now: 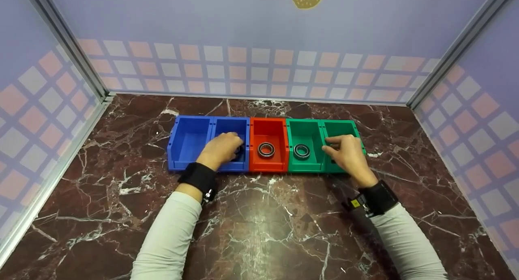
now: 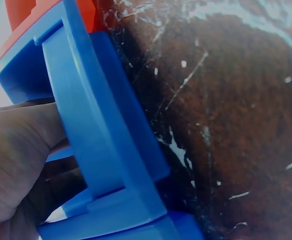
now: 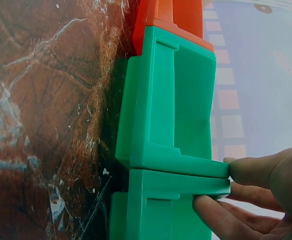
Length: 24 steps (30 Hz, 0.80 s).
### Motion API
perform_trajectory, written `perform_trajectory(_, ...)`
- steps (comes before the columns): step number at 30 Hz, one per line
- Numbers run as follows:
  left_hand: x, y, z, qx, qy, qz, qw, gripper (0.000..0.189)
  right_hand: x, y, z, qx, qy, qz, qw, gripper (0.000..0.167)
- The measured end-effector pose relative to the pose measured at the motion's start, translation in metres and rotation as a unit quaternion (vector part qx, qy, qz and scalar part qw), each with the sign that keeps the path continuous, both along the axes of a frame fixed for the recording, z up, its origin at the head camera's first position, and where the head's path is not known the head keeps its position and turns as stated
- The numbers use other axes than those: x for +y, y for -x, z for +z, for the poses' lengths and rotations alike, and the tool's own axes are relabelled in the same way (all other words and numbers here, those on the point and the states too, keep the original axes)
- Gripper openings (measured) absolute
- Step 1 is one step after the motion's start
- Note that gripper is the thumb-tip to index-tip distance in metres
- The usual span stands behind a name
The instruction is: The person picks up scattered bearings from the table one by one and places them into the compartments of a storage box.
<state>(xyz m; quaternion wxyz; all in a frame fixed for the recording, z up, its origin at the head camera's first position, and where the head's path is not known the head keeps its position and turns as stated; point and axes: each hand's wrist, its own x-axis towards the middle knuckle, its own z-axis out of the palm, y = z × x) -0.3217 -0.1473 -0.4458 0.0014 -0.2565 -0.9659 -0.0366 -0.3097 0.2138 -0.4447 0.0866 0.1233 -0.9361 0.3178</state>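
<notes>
My left hand (image 1: 222,149) reaches down into the right-hand blue bin (image 1: 231,165), fingers curled at a dark ball bearing (image 1: 239,150) that they mostly hide. In the left wrist view the fingers (image 2: 41,120) go behind the bin's front lip, and the bearing is out of sight. My right hand (image 1: 347,151) is at the wall between the two green bins, thumb and fingers (image 3: 221,215) pinching its upper edge from both sides. One bearing (image 1: 266,150) lies flat in the red bin (image 1: 269,166); another bearing (image 1: 301,151) lies in the left green bin (image 1: 305,168).
The bins stand side by side in a row on a dark marbled tabletop (image 1: 259,223). A second blue bin (image 1: 188,138) forms the left end, and the right green bin (image 1: 339,128) the other. Patterned panels (image 1: 259,69) close off the back and both sides.
</notes>
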Motion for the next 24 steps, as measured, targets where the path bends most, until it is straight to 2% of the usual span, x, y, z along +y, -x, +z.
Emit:
perform_trajectory(8, -0.004, -0.007, 0.017, -0.011, -0.011, -0.004, 0.9999, 0.030, 0.000, 0.000, 0.000, 0.004, -0.003, -0.001, 1.0000, 0.033)
perform_trajectory(13, -0.011, -0.017, 0.029, -0.006, -0.038, -0.025, 0.9989, 0.041, 0.000, 0.000, 0.000, 0.009, -0.003, -0.003, 1.0000, 0.033)
perform_trajectory(18, -0.023, -0.032, 0.038, 0.013, -0.059, -0.052, 0.9968, 0.044, -0.001, -0.001, 0.000, 0.010, -0.004, 0.001, 0.9999, 0.033)
perform_trajectory(24, -0.038, -0.055, 0.046, 0.024, -0.074, -0.053, 0.9956, 0.048, 0.000, -0.001, 0.001, 0.011, -0.001, 0.001, 0.9999, 0.034)
